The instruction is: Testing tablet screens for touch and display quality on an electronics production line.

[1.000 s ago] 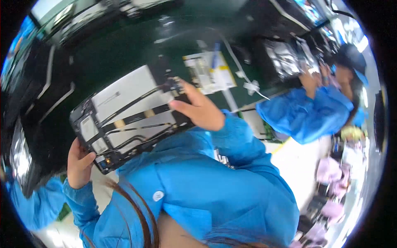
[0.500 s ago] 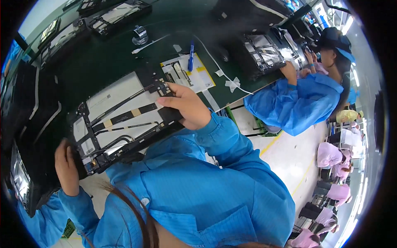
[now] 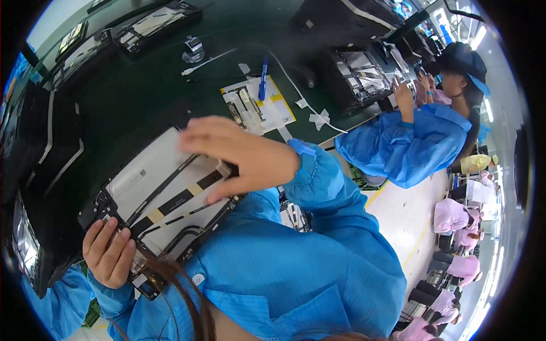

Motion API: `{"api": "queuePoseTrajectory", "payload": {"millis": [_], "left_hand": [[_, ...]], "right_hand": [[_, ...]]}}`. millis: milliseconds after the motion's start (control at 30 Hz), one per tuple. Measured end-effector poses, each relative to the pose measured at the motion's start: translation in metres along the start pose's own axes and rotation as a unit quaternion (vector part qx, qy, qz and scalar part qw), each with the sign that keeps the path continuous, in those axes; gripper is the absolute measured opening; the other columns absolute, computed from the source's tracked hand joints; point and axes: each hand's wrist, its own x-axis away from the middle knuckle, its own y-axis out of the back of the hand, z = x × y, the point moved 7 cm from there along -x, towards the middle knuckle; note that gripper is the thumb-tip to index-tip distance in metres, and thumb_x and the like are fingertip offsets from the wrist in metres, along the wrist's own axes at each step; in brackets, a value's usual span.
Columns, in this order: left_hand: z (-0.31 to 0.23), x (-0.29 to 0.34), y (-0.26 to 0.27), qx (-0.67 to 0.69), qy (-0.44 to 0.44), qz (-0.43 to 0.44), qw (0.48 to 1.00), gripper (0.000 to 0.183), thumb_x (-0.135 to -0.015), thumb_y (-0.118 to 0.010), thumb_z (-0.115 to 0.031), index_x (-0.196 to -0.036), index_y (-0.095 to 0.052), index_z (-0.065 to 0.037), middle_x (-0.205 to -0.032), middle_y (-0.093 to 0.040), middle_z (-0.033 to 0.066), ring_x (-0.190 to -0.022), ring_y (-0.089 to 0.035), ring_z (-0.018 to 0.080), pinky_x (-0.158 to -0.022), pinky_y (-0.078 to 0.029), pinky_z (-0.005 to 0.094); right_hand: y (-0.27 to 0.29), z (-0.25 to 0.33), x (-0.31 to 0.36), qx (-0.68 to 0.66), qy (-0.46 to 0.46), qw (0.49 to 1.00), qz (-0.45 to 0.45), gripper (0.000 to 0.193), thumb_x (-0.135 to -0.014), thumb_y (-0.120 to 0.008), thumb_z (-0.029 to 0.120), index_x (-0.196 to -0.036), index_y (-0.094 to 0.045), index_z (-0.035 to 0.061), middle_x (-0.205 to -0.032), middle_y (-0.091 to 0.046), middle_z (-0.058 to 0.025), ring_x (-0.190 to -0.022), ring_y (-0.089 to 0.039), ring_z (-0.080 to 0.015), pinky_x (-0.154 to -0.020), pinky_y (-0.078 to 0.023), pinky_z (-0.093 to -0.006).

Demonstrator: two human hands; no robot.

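Observation:
An opened tablet (image 3: 142, 176) with pale battery panels, dark ribbon cables and black end boards is tilted in front of my chest. My left hand (image 3: 108, 256) grips its lower left end, fingers lying over the face and the thumb out of sight. Over the tablet's right end is my right hand (image 3: 250, 156), with thumb and fingers spread apart and the fingertips smeared by motion. I cannot tell whether that hand touches the tablet. The hand hides most of the board at that end.
On the green table (image 3: 148, 79) lie a sheet with small parts (image 3: 273, 113), a blue pen (image 3: 263, 82), a white cable (image 3: 213, 61) and a small clear-and-metal object (image 3: 193, 50). Black trays (image 3: 34, 136) stand left. A co-worker in blue (image 3: 398, 139) handles another open device (image 3: 364, 74) at right.
The tablet has turned and come closer to my body. My left hand has taken hold of its lower end. My right hand has loosened its grip and spread over the other end.

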Motion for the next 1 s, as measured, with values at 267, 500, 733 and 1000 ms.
{"api": "queuePoseTrajectory", "payload": {"millis": [267,500,733,1000], "left_hand": [[-0.007,-0.014,-0.008,0.047,-0.056,0.012,0.997,0.017,-0.068,-0.062,-0.007,-0.084,-0.058,-0.004,-0.090,-0.064,0.0099,-0.086,-0.062,0.0302,-0.077,-0.049,0.0406],[-0.004,-0.013,-0.005,0.075,-0.053,-0.028,0.995,0.013,-0.072,-0.058,-0.007,-0.085,-0.061,-0.006,-0.093,-0.065,0.0075,-0.087,-0.063,0.0275,-0.077,-0.050,0.0372],[-0.006,-0.009,0.001,0.059,-0.051,-0.039,0.996,0.013,-0.072,-0.059,-0.008,-0.085,-0.061,-0.006,-0.094,-0.065,0.0076,-0.087,-0.063,0.0253,-0.076,-0.050,0.0348],[-0.007,-0.007,-0.001,0.073,-0.056,-0.031,0.995,0.011,-0.071,-0.061,-0.008,-0.083,-0.061,-0.006,-0.095,-0.065,0.0079,-0.091,-0.062,0.0255,-0.076,-0.051,0.0342]], "right_hand": [[-0.016,0.009,-0.014,0.010,0.105,0.987,0.118,0.060,-0.063,-0.070,0.022,-0.117,-0.049,0.0042,-0.107,-0.052,-0.0137,-0.101,-0.046,-0.0300,-0.088,-0.036,-0.0387],[-0.024,0.014,-0.020,-0.106,0.062,0.975,0.184,0.056,-0.062,-0.064,0.014,-0.115,-0.049,0.0042,-0.101,-0.052,-0.0145,-0.092,-0.050,-0.0307,-0.081,-0.041,-0.0381],[-0.025,0.025,-0.031,-0.056,0.088,0.966,0.238,0.055,-0.060,-0.063,0.012,-0.113,-0.050,0.0039,-0.097,-0.052,-0.0130,-0.090,-0.049,-0.0300,-0.083,-0.039,-0.0371],[-0.035,0.025,-0.024,-0.008,0.048,0.969,0.243,0.056,-0.058,-0.067,0.009,-0.112,-0.050,0.0048,-0.100,-0.052,-0.0126,-0.093,-0.048,-0.0290,-0.081,-0.041,-0.0355]]}}
